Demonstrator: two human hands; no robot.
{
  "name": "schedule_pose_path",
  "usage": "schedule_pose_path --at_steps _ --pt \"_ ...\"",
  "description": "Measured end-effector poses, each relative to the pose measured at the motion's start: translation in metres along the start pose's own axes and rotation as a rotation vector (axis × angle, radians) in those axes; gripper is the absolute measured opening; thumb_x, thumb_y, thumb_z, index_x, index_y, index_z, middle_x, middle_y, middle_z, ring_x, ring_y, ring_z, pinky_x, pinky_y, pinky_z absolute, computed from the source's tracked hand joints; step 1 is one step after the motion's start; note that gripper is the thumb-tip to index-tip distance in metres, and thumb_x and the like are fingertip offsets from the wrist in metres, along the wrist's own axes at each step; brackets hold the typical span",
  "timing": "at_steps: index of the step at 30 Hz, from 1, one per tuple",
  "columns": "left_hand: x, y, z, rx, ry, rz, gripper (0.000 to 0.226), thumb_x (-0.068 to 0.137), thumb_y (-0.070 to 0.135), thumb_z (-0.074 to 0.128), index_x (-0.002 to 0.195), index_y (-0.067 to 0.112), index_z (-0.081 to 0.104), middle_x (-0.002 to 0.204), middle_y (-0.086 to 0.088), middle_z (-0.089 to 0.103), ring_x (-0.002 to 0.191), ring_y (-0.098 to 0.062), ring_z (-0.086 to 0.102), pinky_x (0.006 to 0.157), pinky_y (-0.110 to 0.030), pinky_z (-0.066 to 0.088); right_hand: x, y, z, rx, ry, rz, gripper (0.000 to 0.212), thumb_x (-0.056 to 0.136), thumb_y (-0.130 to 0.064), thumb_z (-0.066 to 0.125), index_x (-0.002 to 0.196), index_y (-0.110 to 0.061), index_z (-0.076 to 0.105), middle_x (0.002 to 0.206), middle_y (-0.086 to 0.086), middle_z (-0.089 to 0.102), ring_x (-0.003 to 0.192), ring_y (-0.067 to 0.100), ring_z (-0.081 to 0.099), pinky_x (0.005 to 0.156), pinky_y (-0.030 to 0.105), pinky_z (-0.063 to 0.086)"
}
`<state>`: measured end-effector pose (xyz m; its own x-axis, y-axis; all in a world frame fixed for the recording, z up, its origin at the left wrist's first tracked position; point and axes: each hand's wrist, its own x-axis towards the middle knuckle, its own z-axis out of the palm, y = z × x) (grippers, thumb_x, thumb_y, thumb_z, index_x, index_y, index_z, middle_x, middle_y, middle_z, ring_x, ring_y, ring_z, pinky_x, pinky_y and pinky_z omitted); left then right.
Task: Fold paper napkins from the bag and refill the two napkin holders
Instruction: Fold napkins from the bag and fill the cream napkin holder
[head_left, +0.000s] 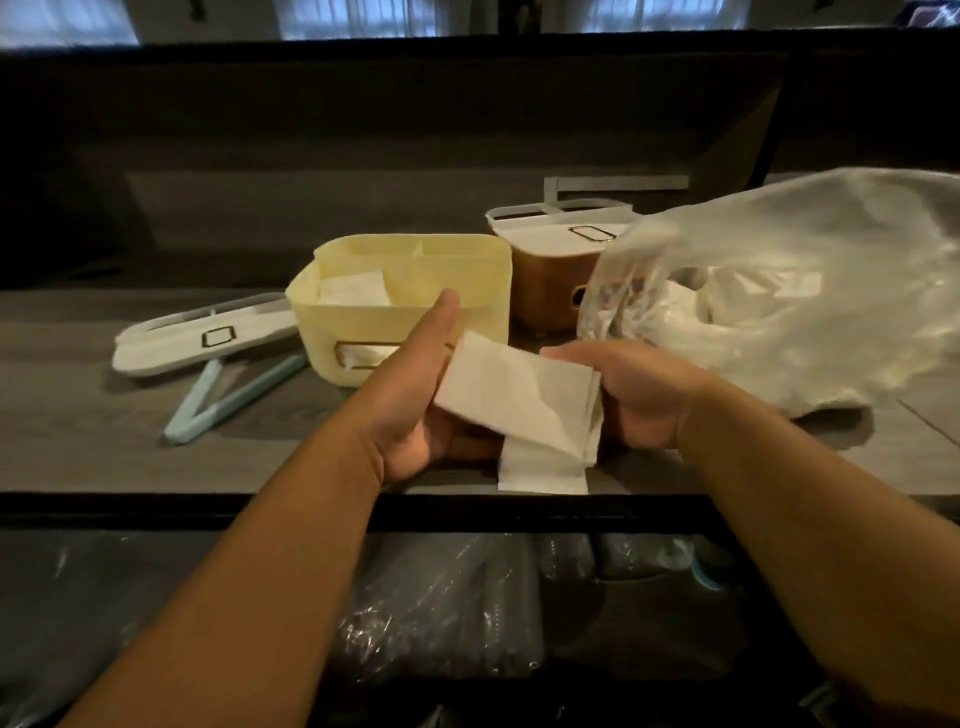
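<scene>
- Left hand (415, 400): supports the left end of a white paper napkin (514, 400); the palm faces up beneath the sheet and the thumb extends straight toward the yellow holder.
- Right hand (639, 395): grips the right end of the same napkin, fingers curled round its folded edge.
- Napkin: held between both hands above the near edge of the grey wooden table (78, 415); partly folded, with one flap hanging down below the hands.
- Yellow napkin holder (415, 291): stands open on the table just beyond the left hand; white napkins lie inside its left compartment, and more paper shows through the slot in its front wall.
- Brown napkin holder (550, 286): stands just right of the yellow one, with a white lid (561, 228) resting on top.
- Second white lid (197, 338): lies flat on the table left of the yellow holder.
- Two pale blue-green bag clips (228, 395): lie in front of that lid, forming a V.
- Clear plastic bag (810, 291): lies on the table at right, beyond the right hand, with white napkins visible inside; its open mouth faces the brown holder.
</scene>
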<state>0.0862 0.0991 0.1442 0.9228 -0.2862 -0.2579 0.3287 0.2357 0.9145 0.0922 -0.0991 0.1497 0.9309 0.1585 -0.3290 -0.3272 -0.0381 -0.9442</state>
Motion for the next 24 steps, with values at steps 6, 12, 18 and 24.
schedule_pose_path --at_steps 6,12,18,24 --pt "-0.003 -0.015 -0.019 0.321 0.272 0.05 0.028 0.087 0.011 0.075 0.113 0.008 0.066 0.108 -0.009 0.075 0.096 -0.027 0.073 0.087 -0.046 0.06 0.002 0.003 0.009 0.07 0.065 -0.028 0.036 0.099 -0.038 0.057 0.121 -0.009 0.059 0.116 0.014 0.071 0.106 0.028 0.07 0.097 0.043 0.055" --pt "-0.002 -0.022 -0.017 0.388 0.37 0.125 0.03 0.087 0.018 0.073 0.115 0.013 0.064 0.109 -0.003 0.071 0.098 -0.022 0.068 0.085 -0.04 0.06 -0.006 0.004 0.008 0.083 0.174 -0.06 0.025 0.093 0.002 0.06 0.118 -0.002 0.065 0.103 0.008 0.068 0.082 0.02 0.067 0.06 0.025 0.058" --pt "-0.004 -0.021 -0.014 0.379 0.407 0.107 0.037 0.087 0.021 0.069 0.122 0.014 0.058 0.115 -0.004 0.062 0.105 -0.026 0.062 0.081 -0.044 0.062 -0.006 0.002 -0.005 -0.202 0.378 -0.133 0.036 0.086 0.005 0.068 0.111 -0.021 0.07 0.113 0.003 0.063 0.097 0.021 0.062 0.079 0.032 0.057" --pt "0.0 -0.021 -0.011 0.541 0.479 0.11 0.038 0.084 0.031 0.067 0.119 0.016 0.061 0.108 0.001 0.062 0.101 -0.022 0.059 0.095 -0.046 0.054 -0.045 -0.04 0.006 -0.015 0.485 -0.497 0.032 0.088 -0.001 0.068 0.109 -0.025 0.069 0.109 -0.004 0.064 0.104 0.019 0.061 0.074 0.031 0.058"
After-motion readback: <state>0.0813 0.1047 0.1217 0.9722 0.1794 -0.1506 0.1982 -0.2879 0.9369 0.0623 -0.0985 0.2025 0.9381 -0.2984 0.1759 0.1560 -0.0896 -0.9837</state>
